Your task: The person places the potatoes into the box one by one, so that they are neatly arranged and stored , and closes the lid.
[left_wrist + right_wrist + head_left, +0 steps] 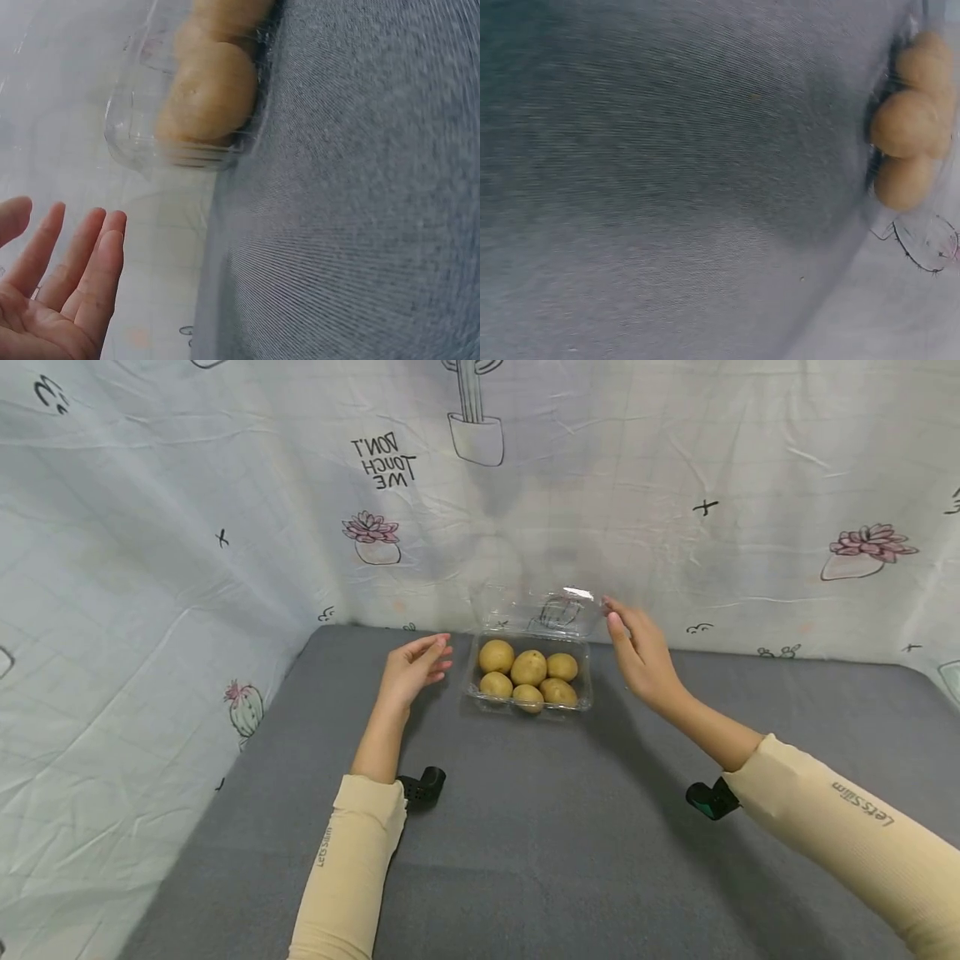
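Note:
A clear plastic clamshell box (472,689) sits at the back of the grey table, its hinged lid (517,602) raised against the cloth behind. Several yellow potatoes (529,668) lie inside in two rows. To the box's left, my left hand (408,672) hovers apart from it with relaxed fingers; the left wrist view shows these fingers (71,259) spread and holding nothing. At the lid's right edge is my right hand (641,652), fingers extended; whether its fingertips touch the plastic I cannot tell. The right wrist view shows potatoes (905,124) but not that hand.
A white cloth with plant drawings (600,485) hangs right behind the grey table (540,843) and along its left side. Black wrist-worn devices (423,787) show at both sleeves.

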Motion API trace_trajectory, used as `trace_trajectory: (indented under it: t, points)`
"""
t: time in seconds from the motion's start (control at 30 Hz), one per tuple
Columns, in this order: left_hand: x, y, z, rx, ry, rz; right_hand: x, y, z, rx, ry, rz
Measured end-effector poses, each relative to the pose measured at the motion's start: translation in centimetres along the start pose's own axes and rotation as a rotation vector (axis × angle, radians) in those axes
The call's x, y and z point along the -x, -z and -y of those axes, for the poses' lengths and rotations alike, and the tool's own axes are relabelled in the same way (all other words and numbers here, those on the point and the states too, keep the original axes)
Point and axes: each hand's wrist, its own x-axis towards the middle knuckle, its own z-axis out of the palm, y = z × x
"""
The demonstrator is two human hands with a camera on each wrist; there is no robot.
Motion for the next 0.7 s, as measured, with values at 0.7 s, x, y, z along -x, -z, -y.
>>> trace_trajectory:
  t: [0.7]
  points:
    - [1.8,-0.9,-3.0,-0.067,-0.097,-0.024,3.7,0.5,0.8,0.027,-0.151,0.145]
